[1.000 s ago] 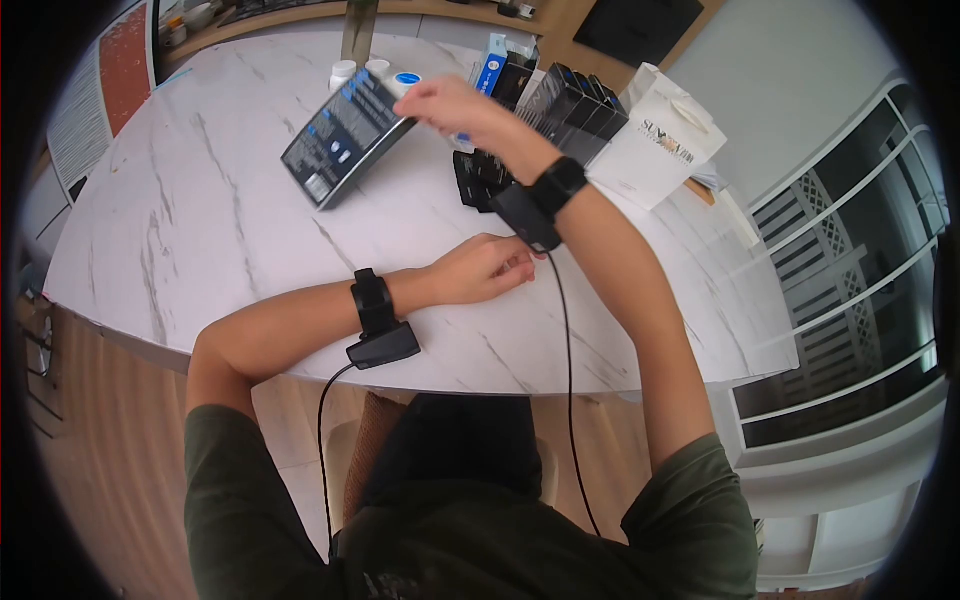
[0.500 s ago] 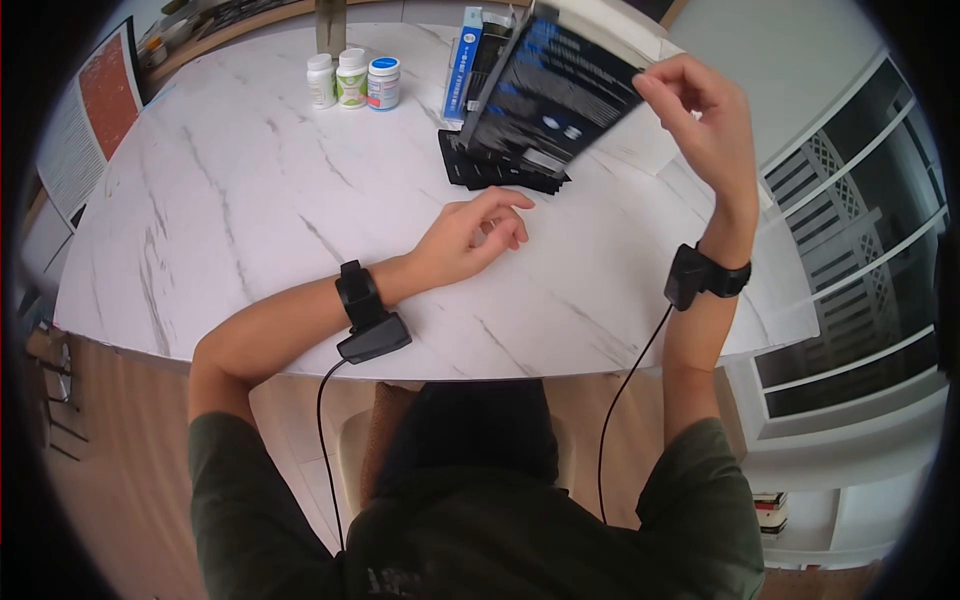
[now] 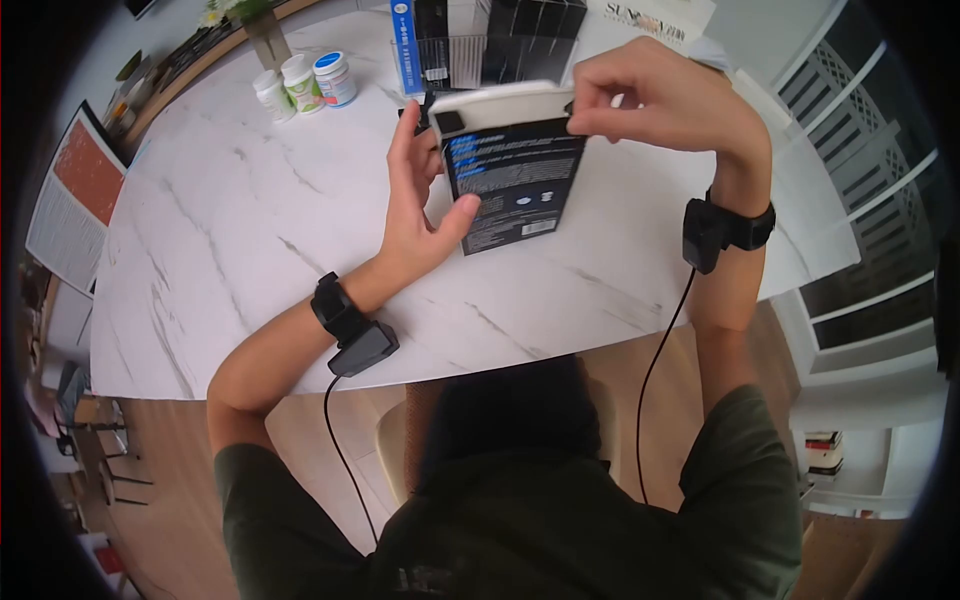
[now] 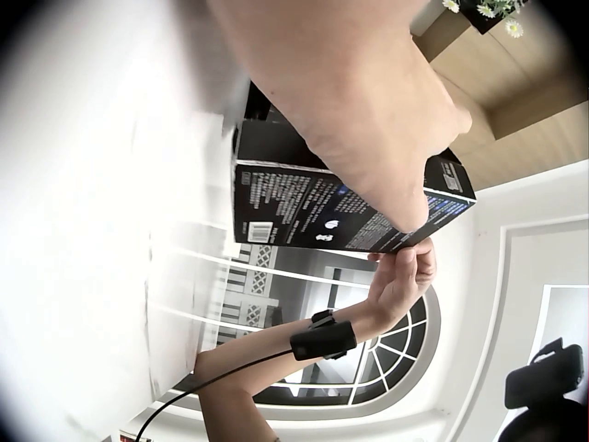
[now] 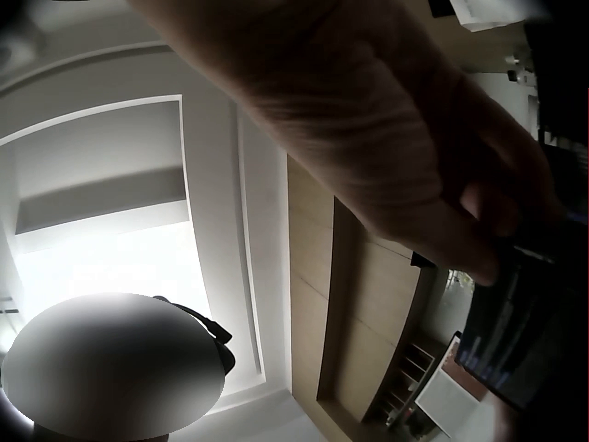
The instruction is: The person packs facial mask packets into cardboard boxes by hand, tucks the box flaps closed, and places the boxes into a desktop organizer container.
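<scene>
A black box (image 3: pixel 515 190) with blue and white print stands upright close over the table, its pale top edge facing me in the head view. My right hand (image 3: pixel 675 100) pinches its upper right corner between thumb and fingers. On the left side, my left hand (image 3: pixel 425 205) holds the box, thumb on the printed face and fingers around the side edge. The left wrist view shows the printed face and a narrow side of the box (image 4: pixel 285 207). Dark in the right wrist view, the box (image 5: pixel 511 341) meets the right fingertips.
Three small bottles (image 3: pixel 303 84) stand at the back left of the marbled table (image 3: pixel 230 240). Behind the box are a blue carton (image 3: pixel 406 45), a clear rack of black boxes (image 3: pixel 530 45) and a white paper bag (image 3: pixel 655 18). Cables hang from both wrist cameras.
My right hand brought the box from the left across to the right, then back in front of me. The left hand rose from the table and took hold of its left side.
</scene>
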### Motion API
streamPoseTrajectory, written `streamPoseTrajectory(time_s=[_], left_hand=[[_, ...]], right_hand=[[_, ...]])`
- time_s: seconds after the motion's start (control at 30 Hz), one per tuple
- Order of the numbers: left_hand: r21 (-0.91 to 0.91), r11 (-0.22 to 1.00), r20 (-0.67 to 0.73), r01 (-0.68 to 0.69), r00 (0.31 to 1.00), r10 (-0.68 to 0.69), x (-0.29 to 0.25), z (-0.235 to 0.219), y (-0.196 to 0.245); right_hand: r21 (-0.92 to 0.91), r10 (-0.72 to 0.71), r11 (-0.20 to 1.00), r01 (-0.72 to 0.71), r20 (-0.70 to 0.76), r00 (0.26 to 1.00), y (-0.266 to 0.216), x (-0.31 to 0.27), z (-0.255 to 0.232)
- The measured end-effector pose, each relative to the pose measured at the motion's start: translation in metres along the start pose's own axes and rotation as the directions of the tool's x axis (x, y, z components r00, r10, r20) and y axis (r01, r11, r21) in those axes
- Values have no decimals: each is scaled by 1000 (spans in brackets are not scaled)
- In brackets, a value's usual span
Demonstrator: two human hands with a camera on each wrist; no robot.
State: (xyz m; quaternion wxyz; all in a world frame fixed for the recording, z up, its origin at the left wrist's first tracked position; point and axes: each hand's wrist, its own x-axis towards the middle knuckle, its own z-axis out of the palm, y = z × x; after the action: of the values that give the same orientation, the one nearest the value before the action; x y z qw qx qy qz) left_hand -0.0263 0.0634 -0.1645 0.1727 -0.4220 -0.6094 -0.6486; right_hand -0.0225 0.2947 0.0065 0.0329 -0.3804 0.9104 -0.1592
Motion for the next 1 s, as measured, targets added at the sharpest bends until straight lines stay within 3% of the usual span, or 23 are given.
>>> streamPoseTrajectory(time_s=[0.07,0.17,0.23,0.27,0.33,0.37,0.47,0.53,0.6,0.67,0.8,0.9,0.97,1.0], left_hand=[[115,993,-71,-15,997,23,0,5,7],[83,996,-70,44,997,-39,-3,3,7],[64,995,-86,70,994,-65,-3,3,6],[42,997,-81,58,995,-55,-4,3,5],[20,999,-80,46,996,-45,-3,2,3],[59,998,-40,13,999,-10,-2,1,2],[74,997,20,8,1000,-10,-3,1,3],[52,998,38,38,998,-40,-5,0,2],[61,997,59,51,997,-55,-7,-1,0],[48,997,51,61,997,-64,-5,0,3],[50,997,50,64,997,-67,-4,1,4],[24,997,43,78,996,-79,-3,2,6],[-4,992,43,127,991,-126,-2,3,7],[-33,984,47,176,984,-174,-3,2,7]], right_hand=[[-5,-50,999,50,11,999,-1,3,5],[29,-35,999,33,86,996,-2,5,7],[222,-57,974,51,22,998,-4,5,8],[220,-57,974,51,23,998,-5,5,9],[215,12,976,26,-174,985,-9,5,11],[214,12,977,26,-172,985,-6,6,10],[164,74,985,-51,-134,988,14,14,10],[203,72,975,-88,88,994,25,21,12],[221,92,968,-114,110,990,32,25,17],[357,100,932,-58,-99,990,46,35,27],[400,167,914,-64,-227,959,86,64,64],[263,89,965,-9,-291,953,111,75,97],[180,-160,959,217,-287,945,123,78,113],[182,-161,959,218,-285,945,126,79,116]])
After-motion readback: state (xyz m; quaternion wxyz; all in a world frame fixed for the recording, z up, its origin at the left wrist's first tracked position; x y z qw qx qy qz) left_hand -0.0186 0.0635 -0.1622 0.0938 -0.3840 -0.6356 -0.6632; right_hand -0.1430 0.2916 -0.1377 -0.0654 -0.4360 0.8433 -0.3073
